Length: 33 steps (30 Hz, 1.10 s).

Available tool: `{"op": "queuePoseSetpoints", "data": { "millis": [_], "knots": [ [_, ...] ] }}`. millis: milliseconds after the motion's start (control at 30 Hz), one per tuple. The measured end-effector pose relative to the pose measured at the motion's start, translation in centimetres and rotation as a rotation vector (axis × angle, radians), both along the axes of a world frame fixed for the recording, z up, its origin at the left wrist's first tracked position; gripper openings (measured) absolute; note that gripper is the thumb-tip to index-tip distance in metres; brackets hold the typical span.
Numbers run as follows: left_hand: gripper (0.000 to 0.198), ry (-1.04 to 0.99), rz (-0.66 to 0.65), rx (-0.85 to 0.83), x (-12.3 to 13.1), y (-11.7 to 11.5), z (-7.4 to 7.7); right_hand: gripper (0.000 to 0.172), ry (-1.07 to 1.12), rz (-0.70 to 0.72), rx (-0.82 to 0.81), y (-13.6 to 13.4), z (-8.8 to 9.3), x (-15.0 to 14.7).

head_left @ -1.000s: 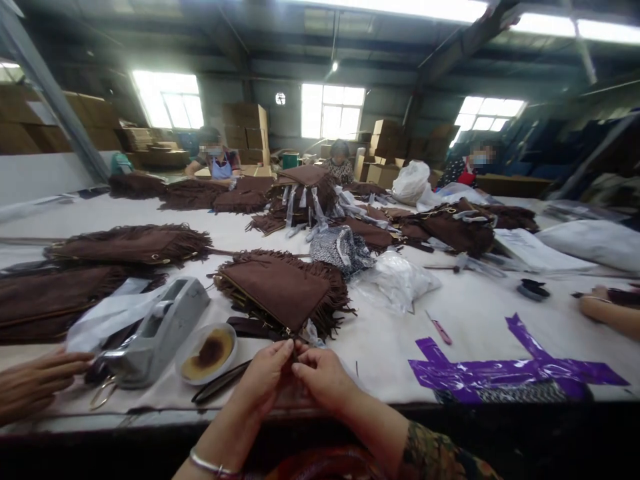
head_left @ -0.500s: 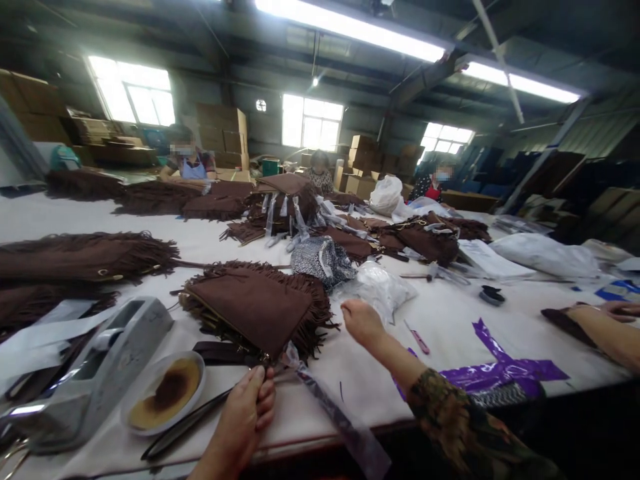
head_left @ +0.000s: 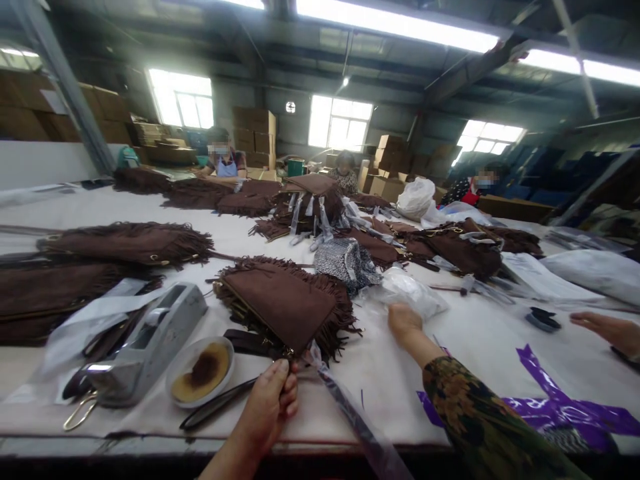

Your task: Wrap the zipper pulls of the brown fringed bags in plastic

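Note:
My left hand [head_left: 274,399] is closed on a dark strap [head_left: 215,407] at the table's front edge, right by the metal clasp of a brown fringed bag [head_left: 287,300]. A strip in clear plastic wrap [head_left: 350,407] runs from that bag's corner over the edge. My right hand [head_left: 406,323], in a camouflage sleeve, has its fingers curled against the near side of a crumpled clear plastic bag [head_left: 413,292]. What those fingers hold, if anything, is hidden. Behind the brown bag sits a grey speckled bundle [head_left: 345,261].
Left of my left hand are a bowl with a yellow sponge [head_left: 203,373] and a grey tape dispenser [head_left: 150,347]. Purple plastic [head_left: 555,400] lies at right, near another person's hand [head_left: 607,330]. More fringed bags [head_left: 135,241] are spread around; several people sit across the table.
My view has turned left, shifting the scene rightward. My right hand has reached forward to the clear plastic bag. My left hand keeps its grip on the strap. The other person's hand has lifted.

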<state>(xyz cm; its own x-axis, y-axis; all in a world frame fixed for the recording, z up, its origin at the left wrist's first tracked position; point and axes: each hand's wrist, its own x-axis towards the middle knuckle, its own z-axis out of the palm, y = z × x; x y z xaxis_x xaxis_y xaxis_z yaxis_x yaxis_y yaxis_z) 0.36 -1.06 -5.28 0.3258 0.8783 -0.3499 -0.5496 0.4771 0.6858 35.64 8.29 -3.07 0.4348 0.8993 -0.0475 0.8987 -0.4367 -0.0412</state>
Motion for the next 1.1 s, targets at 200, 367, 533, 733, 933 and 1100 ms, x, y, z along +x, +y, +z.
{"op": "queuePoseSetpoints", "data": {
  "millis": [200,367,533,733,933,1100],
  "knots": [
    [0.045,-0.004,-0.002,0.01,0.0,0.0,0.1,0.026,0.188,-0.002,0.212,-0.2,0.3,0.9],
    [0.042,-0.033,-0.025,0.017,-0.2,0.2,-0.1,0.03,0.412,0.067,0.428,-2.1,1.9,-0.7],
    [0.041,-0.047,-0.077,0.022,-0.5,0.0,-0.2,0.037,1.269,0.106,0.539,-6.5,4.0,-8.4],
    [0.054,-0.084,-0.173,0.159,-1.0,-0.9,0.7,0.036,1.435,0.089,0.481,-11.5,2.9,-18.9],
    [0.041,0.143,-0.142,0.166,-0.6,-1.2,1.1,0.035,1.382,0.092,0.423,-12.3,1.1,-21.1],
    [0.036,0.098,-0.166,0.103,-0.8,-1.1,1.4,0.035,1.462,0.025,0.389,-12.8,1.7,-19.5]
  ]
}}
